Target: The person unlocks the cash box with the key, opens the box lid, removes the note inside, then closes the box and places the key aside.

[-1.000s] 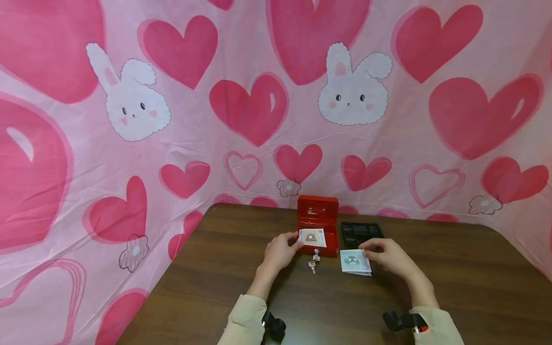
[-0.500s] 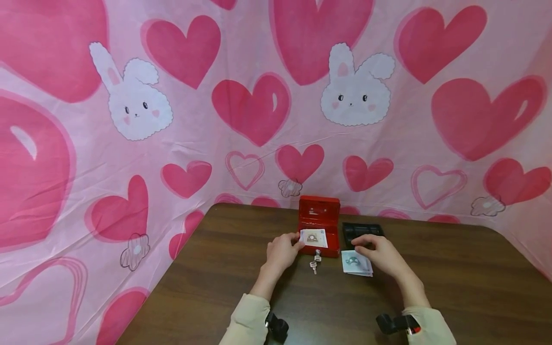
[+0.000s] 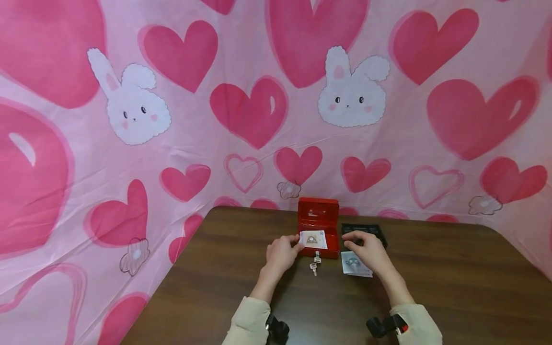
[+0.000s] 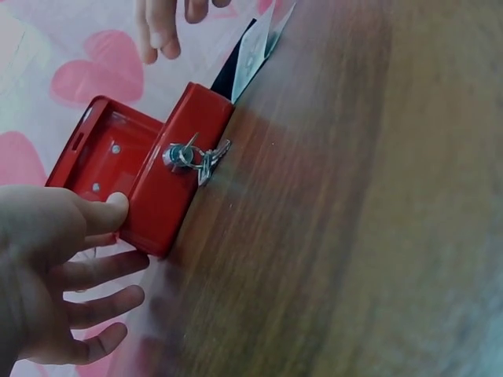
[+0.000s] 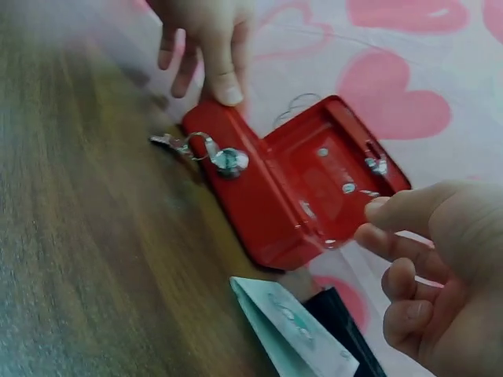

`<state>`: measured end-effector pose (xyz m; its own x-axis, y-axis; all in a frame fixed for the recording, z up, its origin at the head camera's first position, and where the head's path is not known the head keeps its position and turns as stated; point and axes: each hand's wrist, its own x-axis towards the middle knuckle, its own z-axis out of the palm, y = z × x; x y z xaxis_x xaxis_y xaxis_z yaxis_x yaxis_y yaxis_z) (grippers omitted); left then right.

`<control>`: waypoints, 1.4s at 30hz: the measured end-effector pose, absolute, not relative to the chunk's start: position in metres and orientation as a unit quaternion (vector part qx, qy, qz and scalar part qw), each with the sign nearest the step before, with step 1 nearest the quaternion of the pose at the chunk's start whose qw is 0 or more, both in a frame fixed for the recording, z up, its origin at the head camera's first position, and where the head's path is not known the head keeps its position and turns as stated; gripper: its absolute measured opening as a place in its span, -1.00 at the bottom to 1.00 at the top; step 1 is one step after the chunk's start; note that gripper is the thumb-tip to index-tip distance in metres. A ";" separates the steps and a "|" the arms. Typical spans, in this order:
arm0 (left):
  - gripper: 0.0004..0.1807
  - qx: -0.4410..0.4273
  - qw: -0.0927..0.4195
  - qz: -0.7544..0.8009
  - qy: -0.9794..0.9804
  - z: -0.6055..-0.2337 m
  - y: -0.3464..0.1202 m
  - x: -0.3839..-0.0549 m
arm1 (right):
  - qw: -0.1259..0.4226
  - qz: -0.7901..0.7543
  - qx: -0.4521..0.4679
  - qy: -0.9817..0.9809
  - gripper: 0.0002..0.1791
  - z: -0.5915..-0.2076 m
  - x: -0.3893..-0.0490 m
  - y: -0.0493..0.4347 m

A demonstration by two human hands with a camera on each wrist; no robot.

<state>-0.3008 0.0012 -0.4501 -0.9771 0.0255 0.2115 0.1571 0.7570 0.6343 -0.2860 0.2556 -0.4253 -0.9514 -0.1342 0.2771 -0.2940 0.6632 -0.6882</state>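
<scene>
A red cash box (image 3: 318,212) stands on the table with its lid raised; a banknote (image 3: 318,239) lies inside. My left hand (image 3: 282,252) rests at the box's left side, thumb on the front edge and the other fingers spread beside it. Keys on a ring (image 4: 206,162) hang from the lock on its front. To the right lies a small stack of folded, pale blue-green banknotes (image 3: 352,264). My right hand (image 3: 370,251) hovers above them near the box's right edge, fingers loosely bent, thumb and forefinger apart with nothing between them in the right wrist view (image 5: 448,275).
Behind the folded banknotes lies a black compartment tray (image 3: 380,233), partly hidden by my right hand. The wooden table (image 3: 215,268) ends at a pink cloth backdrop (image 3: 241,215) with hearts and rabbits.
My right hand has moved left, from the right edge of the folded banknotes to above them, closer to the box. My left hand has stayed at the box.
</scene>
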 end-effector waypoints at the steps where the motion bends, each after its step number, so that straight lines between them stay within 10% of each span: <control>1: -0.60 -0.049 0.095 -0.345 -0.933 -0.450 0.001 -0.301 | 0.100 0.396 0.112 -0.906 -0.75 -0.426 -0.288 0.254; 42: -0.60 -0.047 0.095 -0.355 -0.929 -0.450 -0.001 -0.298 | 0.004 0.329 0.125 -0.936 -0.69 -0.435 -0.340 0.213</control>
